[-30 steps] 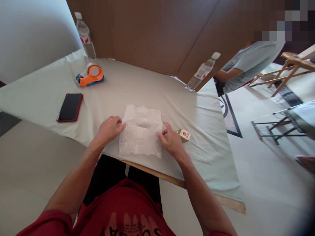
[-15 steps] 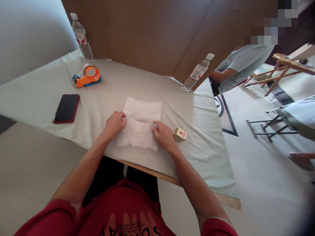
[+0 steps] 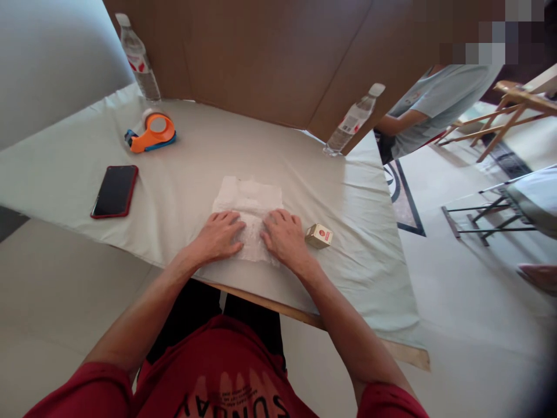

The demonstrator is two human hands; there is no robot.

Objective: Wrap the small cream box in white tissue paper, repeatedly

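Observation:
A sheet of bubble wrap (image 3: 249, 194), whitish and wrinkled, lies on the cloth-covered table before me. Across its left side my left hand (image 3: 221, 235) rests flat, fingers stretched out. On the right side my right hand (image 3: 285, 237) presses down in the same way, its fingers apart. Both palms cover part of the sheet's near half. Just right of my right hand stands a small gold box (image 3: 319, 235) with a red mark on top; the hand does not hold it.
A phone (image 3: 115, 191) in a red case and an orange tape dispenser (image 3: 153, 133) lie to the left. Water bottles stand at back left (image 3: 138, 61) and back right (image 3: 354, 122), by a brown cardboard screen (image 3: 261, 58). A person (image 3: 439, 104) sits beyond it.
Both hands have let go of the bubble wrap's side edges and moved inward, now spread flat on it. The sheet lies flatter against the table.

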